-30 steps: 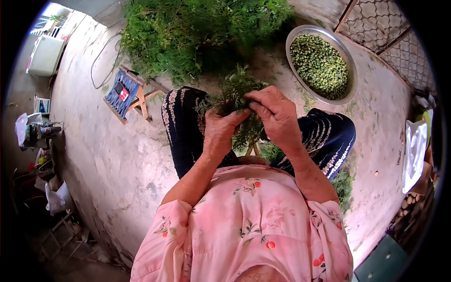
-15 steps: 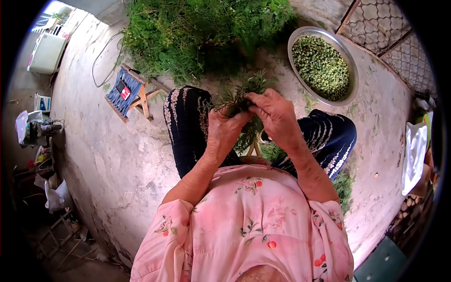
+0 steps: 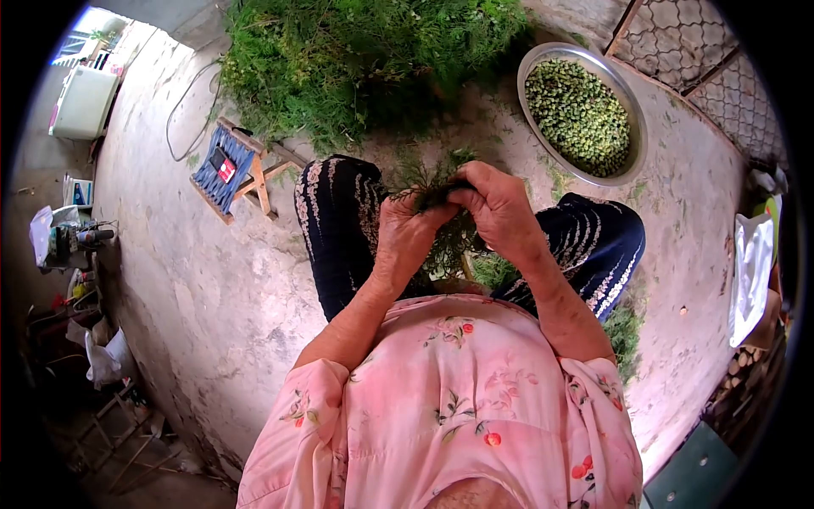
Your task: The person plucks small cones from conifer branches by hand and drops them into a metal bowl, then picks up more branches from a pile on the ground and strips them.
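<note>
Between my knees I hold a feathery green leafy sprig (image 3: 449, 242) in front of me. My left hand (image 3: 407, 233) is closed around its stems. Against the same sprig, my right hand (image 3: 494, 204) pinches with thumb and forefinger close together; what lies between those fingertips is too small to make out. A large heap of green branches (image 3: 365, 68) lies on the floor beyond my hands. To the right of it, a metal basin (image 3: 527, 103) holds many small green, berry-like pieces (image 3: 581, 119).
A folding stool (image 3: 227, 170) with a blue woven seat stands at left, with a small red-and-white box (image 3: 225, 172) on it. A cable (image 3: 174, 127) curls behind it. Metal mesh (image 3: 687, 42) leans at the upper right. White bags (image 3: 749, 276) lie along the right edge.
My right hand's fingers have shifted slightly and curled in closer on the sprig. The sprig's upper tip has dropped a little. My left hand has hardly moved.
</note>
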The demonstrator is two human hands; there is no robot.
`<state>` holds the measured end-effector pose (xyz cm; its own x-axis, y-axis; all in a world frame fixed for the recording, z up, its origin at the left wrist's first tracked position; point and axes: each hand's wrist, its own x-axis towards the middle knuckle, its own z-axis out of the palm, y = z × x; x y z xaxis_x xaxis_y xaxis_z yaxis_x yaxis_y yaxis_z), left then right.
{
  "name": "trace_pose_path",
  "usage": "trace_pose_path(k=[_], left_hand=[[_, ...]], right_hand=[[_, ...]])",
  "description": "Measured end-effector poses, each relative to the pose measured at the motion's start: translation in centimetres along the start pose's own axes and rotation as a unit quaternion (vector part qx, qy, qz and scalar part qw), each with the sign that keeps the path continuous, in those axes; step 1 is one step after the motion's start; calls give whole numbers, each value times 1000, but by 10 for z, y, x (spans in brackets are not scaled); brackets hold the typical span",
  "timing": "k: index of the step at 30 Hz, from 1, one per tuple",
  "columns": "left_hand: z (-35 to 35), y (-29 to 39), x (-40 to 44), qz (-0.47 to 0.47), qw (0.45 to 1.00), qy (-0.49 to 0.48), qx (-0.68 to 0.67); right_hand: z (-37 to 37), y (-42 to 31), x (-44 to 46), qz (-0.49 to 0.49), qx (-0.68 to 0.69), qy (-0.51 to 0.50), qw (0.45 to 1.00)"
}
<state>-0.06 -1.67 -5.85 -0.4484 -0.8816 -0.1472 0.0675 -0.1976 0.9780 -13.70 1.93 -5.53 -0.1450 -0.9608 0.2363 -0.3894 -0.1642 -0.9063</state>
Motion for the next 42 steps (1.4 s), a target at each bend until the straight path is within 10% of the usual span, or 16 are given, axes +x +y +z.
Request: trace_pose_path(k=[9,16,42], left_hand=[[-1,9,4,-116,986,-19,-120],[-10,7,13,-181,954,39,-237],[-13,-11,11,-169,932,119,-298]], right_hand=[[-12,0,-1,280,414,34,866],[-25,5,-1,203,581,123,779],[-22,10,-17,256,563,122,776]])
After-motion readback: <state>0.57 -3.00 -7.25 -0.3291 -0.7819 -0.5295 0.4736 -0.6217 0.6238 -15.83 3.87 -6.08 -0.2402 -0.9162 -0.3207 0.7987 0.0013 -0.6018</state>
